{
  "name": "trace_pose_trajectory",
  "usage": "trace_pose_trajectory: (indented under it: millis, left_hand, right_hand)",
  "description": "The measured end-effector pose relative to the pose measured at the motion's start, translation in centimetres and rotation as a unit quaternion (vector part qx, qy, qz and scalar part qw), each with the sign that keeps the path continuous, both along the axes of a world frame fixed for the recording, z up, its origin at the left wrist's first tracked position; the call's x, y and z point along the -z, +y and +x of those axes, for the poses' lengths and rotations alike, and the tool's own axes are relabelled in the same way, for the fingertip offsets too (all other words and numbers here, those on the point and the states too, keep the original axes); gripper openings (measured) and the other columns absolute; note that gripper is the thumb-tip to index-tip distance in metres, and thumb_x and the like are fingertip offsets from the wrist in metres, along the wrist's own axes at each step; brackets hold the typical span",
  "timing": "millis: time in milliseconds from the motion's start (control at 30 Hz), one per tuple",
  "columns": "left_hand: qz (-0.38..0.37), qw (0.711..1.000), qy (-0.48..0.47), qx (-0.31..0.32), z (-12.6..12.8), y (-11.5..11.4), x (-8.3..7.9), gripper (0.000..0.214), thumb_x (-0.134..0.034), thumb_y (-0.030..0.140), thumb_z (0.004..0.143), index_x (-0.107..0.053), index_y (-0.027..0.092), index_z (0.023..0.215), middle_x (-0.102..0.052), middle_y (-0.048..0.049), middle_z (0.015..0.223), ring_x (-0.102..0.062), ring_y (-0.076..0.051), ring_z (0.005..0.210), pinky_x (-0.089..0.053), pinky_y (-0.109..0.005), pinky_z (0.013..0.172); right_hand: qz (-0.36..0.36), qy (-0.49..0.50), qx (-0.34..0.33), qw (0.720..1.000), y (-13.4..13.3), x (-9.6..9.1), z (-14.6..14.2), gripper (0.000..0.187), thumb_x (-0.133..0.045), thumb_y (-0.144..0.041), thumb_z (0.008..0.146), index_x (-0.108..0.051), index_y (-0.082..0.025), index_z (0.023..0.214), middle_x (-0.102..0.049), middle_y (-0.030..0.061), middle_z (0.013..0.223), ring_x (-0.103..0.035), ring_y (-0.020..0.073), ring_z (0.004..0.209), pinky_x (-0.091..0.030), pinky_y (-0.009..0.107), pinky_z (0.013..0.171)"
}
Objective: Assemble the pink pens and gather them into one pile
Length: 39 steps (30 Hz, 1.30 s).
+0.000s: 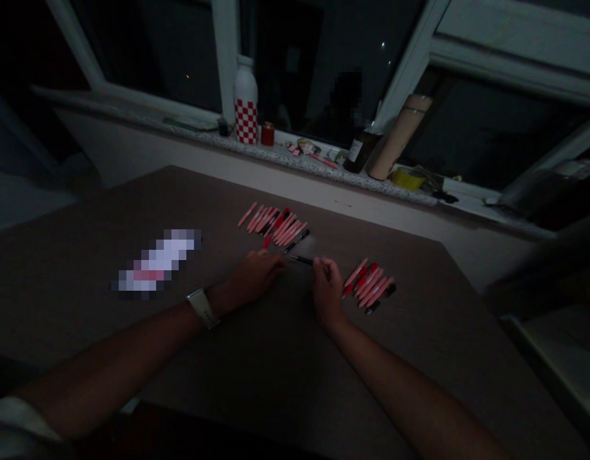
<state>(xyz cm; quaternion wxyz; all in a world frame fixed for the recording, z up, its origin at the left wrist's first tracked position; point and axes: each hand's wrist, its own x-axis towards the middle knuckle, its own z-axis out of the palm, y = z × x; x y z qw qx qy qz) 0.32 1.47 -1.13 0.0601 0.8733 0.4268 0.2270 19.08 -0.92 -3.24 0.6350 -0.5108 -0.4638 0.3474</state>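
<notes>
A slim black pen (302,260) is pinched in my right hand (329,294), its tip pointing left. My left hand (256,276) is just left of that tip, fingers curled and pressed together; what they hold, if anything, is hidden. A red pen end (266,243) shows just beyond the left knuckles; I cannot tell whether the hand touches it. Past my hands lies a row of mostly pink pens (286,227) mixed with red and black ones. To the right of my right hand is a smaller group of pink, red and black pens (370,281).
A blurred-out bright object (155,262) lies on the brown table (218,191) at left. Along the windowsill (295,163) stand a white bottle with red checks (246,102), a small red jar (267,134), a dark bottle (360,150) and a leaning beige flask (400,137).
</notes>
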Motion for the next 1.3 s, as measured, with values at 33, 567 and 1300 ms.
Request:
trace_pose_trajectory:
  millis: [33, 567, 1300]
  left_hand:
    - [0.006, 1.0, -0.003, -0.014, -0.1, 0.0, -0.1, 0.016, -0.048, 0.026, 0.096, -0.061, 0.02, 0.102, -0.066, -0.0054, 0.101, -0.058, -0.022, 0.095, -0.041, -0.036, 0.082]
    - [0.076, 0.991, -0.039, -0.098, -0.8, 0.2, -0.6, 0.021, -0.047, 0.028, 0.095, -0.065, 0.023, 0.104, -0.069, -0.0051, 0.103, -0.056, -0.024, 0.094, -0.04, -0.038, 0.08]
    - [0.031, 0.987, -0.153, 0.038, 0.0, -0.6, -1.1, 0.016, -0.048, 0.028, 0.096, -0.06, 0.02, 0.101, -0.064, -0.0058, 0.098, -0.058, -0.02, 0.096, -0.046, -0.035, 0.087]
  right_hand:
    - [0.0, -0.002, 0.0, 1.0, 0.0, 0.1, 0.0, 0.03, -0.056, -0.051, 0.083, -0.055, -0.021, 0.082, -0.044, -0.0053, 0.062, -0.043, 0.0136, 0.061, -0.035, 0.025, 0.058]
    - [-0.012, -0.012, -0.027, 0.999, -0.2, -0.3, -0.1, 0.041, -0.052, -0.058, 0.085, -0.043, -0.023, 0.068, -0.035, -0.0068, 0.059, -0.035, 0.0122, 0.058, -0.032, 0.025, 0.057]
    - [-0.013, -0.032, -0.017, 0.999, 0.1, 0.3, -0.2, 0.034, -0.058, -0.052, 0.084, -0.057, -0.018, 0.079, -0.049, -0.0044, 0.067, -0.045, 0.0129, 0.065, -0.035, 0.025, 0.061]
